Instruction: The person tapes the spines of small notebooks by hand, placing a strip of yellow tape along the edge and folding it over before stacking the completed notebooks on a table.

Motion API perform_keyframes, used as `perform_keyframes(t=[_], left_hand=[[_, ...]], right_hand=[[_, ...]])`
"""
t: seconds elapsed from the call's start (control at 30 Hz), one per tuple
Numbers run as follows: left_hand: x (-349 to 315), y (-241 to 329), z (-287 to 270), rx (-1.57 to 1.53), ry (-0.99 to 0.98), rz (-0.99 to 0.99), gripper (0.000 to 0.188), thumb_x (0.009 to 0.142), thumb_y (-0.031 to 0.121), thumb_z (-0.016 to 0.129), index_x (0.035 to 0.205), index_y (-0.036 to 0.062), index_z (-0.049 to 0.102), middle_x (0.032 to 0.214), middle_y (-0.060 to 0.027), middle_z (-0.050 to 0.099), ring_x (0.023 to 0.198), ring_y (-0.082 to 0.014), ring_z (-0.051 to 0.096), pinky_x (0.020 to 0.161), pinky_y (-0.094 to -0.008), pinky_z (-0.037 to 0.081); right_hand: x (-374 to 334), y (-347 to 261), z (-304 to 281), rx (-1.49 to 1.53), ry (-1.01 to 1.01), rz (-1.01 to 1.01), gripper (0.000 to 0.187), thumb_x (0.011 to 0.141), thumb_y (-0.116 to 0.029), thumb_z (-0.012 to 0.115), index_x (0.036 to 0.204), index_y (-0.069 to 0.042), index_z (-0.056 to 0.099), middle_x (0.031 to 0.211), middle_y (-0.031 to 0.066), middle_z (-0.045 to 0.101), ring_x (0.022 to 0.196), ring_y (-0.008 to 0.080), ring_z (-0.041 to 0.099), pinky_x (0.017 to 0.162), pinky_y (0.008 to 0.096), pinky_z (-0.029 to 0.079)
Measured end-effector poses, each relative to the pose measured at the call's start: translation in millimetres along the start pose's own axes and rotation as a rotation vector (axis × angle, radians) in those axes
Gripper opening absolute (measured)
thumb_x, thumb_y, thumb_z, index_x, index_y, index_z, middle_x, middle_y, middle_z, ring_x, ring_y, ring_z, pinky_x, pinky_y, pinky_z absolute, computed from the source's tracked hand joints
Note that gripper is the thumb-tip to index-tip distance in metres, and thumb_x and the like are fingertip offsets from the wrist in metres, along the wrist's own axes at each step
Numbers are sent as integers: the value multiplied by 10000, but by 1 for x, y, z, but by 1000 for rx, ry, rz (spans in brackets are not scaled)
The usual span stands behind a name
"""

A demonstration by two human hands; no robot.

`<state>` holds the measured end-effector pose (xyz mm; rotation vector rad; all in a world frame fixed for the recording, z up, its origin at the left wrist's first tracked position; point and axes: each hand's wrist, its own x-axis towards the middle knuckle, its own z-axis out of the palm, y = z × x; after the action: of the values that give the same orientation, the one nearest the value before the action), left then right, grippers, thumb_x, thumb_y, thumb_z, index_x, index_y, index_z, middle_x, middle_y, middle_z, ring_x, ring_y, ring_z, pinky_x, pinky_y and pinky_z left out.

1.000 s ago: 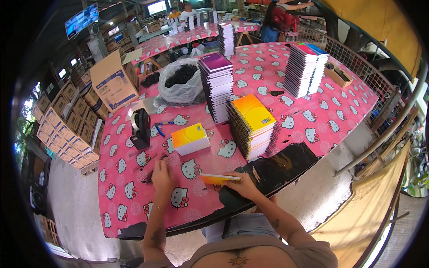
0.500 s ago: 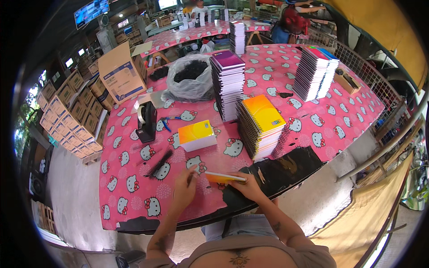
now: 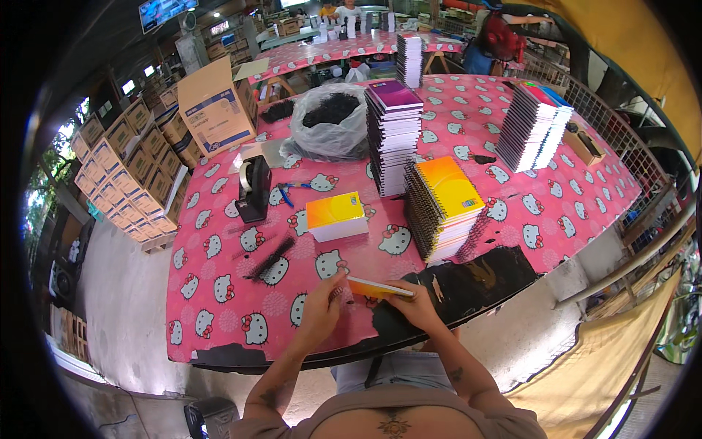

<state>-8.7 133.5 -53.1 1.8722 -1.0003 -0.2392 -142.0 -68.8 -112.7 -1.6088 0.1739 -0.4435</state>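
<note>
Pink-clothed table (image 3: pixel 453 117), crowded. Far left: open cardboard box (image 3: pixel 217 113); beside it, right, a clear bag (image 3: pixel 322 145) with a heap of black coils inside. Far centre: tall stack of purple-topped notebooks (image 3: pixel 395 139). Far right: another notebook stack (image 3: pixel 530 132), then a small open box (image 3: pixel 583 145). Left: black tape dispenser (image 3: pixel 254 190) standing upright, blue pliers (image 3: pixel 287 192) just right of it, loose black coils (image 3: pixel 272 257) nearer. Closest to the work: block of orange-covered pads (image 3: pixel 336 216) just beyond the hands; stack of orange notebooks (image 3: pixel 444 208) to the right, standing directly beyond the right hand. Space left of the left hand is open as far as the coils.

Held pad (image 3: pixel 374 287), orange cover, is tilted above the near edge. Right hand (image 3: pixel 415 304) grips its right end. Left hand (image 3: pixel 322 307) is at its left end, fingers drawn narrow around something dark and small; I cannot tell what.
</note>
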Motion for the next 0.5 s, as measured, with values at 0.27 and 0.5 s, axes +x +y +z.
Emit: perform_keyframes(t=[0.27,0.5], left_hand=[[-3,2,10,-172,56,-117,261,1003,143,592,1239,32,574,905,-153,641,727,-267,645,689,-351,502],[1,7,4,267,118,116,193,957,163,652,1104,39,671,868,-122,620,753,-320,631,677,-392,497]], right_hand=[[-1,-7,1,-8,-8,43,316,930,0,681,1246,2,676,1060,51,741,949,82,640,856,234,503],[-1,-4,0,3,-1,14,306,930,7,677,1235,15,673,1051,58,740,940,90,644,851,243,507]])
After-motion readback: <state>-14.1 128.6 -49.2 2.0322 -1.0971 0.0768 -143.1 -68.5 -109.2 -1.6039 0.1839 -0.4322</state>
